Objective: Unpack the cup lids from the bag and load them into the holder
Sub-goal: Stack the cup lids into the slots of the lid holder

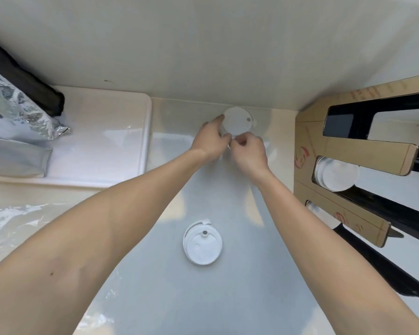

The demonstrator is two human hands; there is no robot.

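Observation:
A stack of white cup lids (pixel 237 122) in clear plastic wrap stands at the back of the counter, against the wall. My left hand (pixel 211 140) grips its left side, fingers curled round the wrap. My right hand (pixel 249 151) pinches the plastic at the stack's near edge. A single white lid (pixel 202 243) lies flat on the counter nearer to me, between my forearms. The cardboard lid holder (pixel 363 151) stands at the right, with white lids (pixel 336 175) showing in its middle slot.
A white tray (pixel 121 141) at the left carries a crumpled silver foil bag (pixel 17 105) and a black item (pixel 34 85). Loose clear plastic film (pixel 12 218) lies at the near left edge. The wall runs close behind the stack.

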